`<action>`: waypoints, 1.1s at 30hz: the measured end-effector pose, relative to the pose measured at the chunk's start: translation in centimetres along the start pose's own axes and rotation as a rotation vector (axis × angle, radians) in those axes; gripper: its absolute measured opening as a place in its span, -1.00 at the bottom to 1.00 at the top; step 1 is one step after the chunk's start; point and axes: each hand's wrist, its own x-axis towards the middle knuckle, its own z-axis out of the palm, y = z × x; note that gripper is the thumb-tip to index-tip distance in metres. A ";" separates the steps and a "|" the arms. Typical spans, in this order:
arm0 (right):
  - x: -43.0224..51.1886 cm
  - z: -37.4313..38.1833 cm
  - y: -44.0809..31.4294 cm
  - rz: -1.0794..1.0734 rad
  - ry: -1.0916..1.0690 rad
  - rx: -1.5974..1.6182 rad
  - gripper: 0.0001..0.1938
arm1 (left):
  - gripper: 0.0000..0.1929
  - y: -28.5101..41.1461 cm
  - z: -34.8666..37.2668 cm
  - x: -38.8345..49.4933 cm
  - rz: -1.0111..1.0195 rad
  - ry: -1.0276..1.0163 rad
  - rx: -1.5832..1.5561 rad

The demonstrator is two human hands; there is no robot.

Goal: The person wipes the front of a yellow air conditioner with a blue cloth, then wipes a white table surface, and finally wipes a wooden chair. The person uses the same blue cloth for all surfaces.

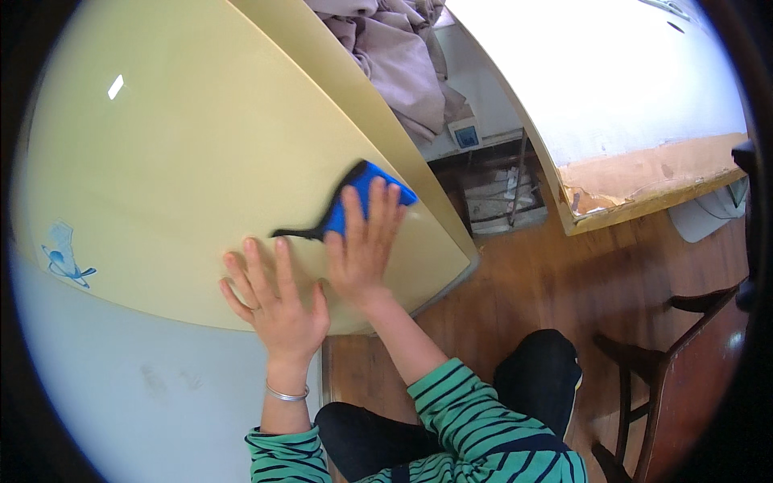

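Note:
Pressed flat against a glossy pale-yellow panel (199,151), my right hand (365,247) lies over a blue cloth (361,187) with a black edge. A thin black tail of the cloth reaches left along the panel, near my left fingertips. My left hand (287,302) rests on the lower part of the same panel with its fingers spread, holding nothing. A silver bangle (287,393) circles the left wrist. The palm undersides and part of the cloth under my right fingers are hidden.
A blue sticker (67,262) is on the panel's left. Crumpled mauve fabric (404,66) hangs behind it, above a wall socket (465,134). A white board (604,84) with a worn edge stands right. A wooden chair (694,386) stands on the wood floor (513,284).

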 end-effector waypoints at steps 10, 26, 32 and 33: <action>-2.3 -1.7 7.3 0.688 0.219 0.056 -0.39 | -0.07 -1.4 -0.1 -0.4 -0.002 0.021 0.034; 8.6 1.5 -11.6 -0.941 -0.147 -0.140 -0.42 | 0.08 -8.1 -3.9 -0.7 -0.193 0.290 -0.190; 17.8 -0.7 -11.9 -0.563 -0.030 -0.076 -0.36 | 0.16 -9.1 -5.2 -1.0 -0.385 0.158 -0.151; 19.1 -0.6 -12.4 -0.517 0.027 -0.063 -0.36 | 0.15 -9.4 -5.3 -1.1 -0.397 0.173 -0.182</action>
